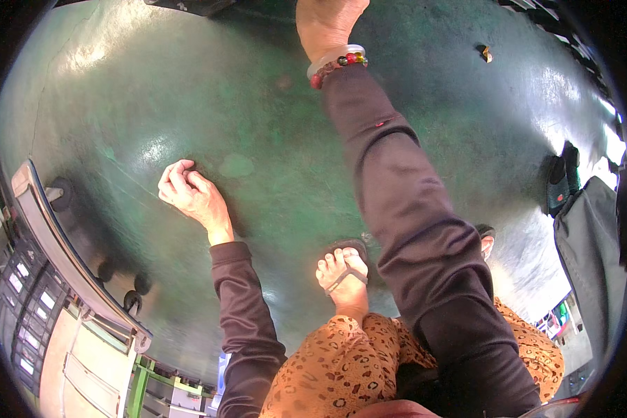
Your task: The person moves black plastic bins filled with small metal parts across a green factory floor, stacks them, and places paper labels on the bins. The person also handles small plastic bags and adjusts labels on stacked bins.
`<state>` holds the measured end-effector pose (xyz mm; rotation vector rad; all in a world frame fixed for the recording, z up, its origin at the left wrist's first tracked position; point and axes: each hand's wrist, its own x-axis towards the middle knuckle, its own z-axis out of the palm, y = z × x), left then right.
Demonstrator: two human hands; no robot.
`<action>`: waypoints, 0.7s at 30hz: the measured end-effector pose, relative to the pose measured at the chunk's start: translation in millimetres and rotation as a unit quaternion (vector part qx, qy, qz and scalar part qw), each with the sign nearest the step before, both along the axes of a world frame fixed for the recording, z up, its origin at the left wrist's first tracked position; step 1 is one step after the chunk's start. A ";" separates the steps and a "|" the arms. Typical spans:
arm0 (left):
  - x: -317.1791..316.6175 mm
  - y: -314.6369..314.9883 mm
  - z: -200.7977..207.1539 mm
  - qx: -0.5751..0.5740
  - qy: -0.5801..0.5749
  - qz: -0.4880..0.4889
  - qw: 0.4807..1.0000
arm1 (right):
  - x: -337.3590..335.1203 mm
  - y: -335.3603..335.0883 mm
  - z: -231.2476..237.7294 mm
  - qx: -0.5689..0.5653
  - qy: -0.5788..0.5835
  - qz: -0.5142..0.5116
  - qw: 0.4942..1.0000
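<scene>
My left hand [195,198] hangs over the green floor [258,111] at the left of the middle. Its fingers are loosely bent, somewhat apart, and nothing shows in them. Toward the top edge my right arm is stretched far forward. Only the wrist and back part of my right hand [331,28] appear; its fingers are cut off by the picture's edge, so what they touch or hold is hidden. A pale bangle [356,49] and a beaded bracelet [352,59] circle that wrist. A dark object [195,5] shows at the top edge, left of the right hand.
A small yellowish scrap [487,54] lies on the floor at the far right. My sandalled foot [343,272] is below the arms. A long curved-looking table edge [70,244] runs along the left. Dark cloth [592,258] hangs at the right, beside a dark shoe [559,184].
</scene>
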<state>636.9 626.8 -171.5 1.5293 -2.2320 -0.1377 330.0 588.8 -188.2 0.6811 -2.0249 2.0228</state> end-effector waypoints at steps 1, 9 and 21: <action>0.0 0.3 0.3 0.000 0.003 0.002 1.000 | 2.2 -0.6 1.9 -0.002 -0.022 0.006 1.000; -0.8 -1.4 2.9 -0.002 -0.007 0.002 1.000 | 16.9 -1.7 17.0 0.042 -0.039 -0.027 0.998; 3.8 -4.1 -0.5 -0.002 0.000 0.006 1.000 | 24.6 -22.4 15.1 -0.037 -0.205 -0.078 0.975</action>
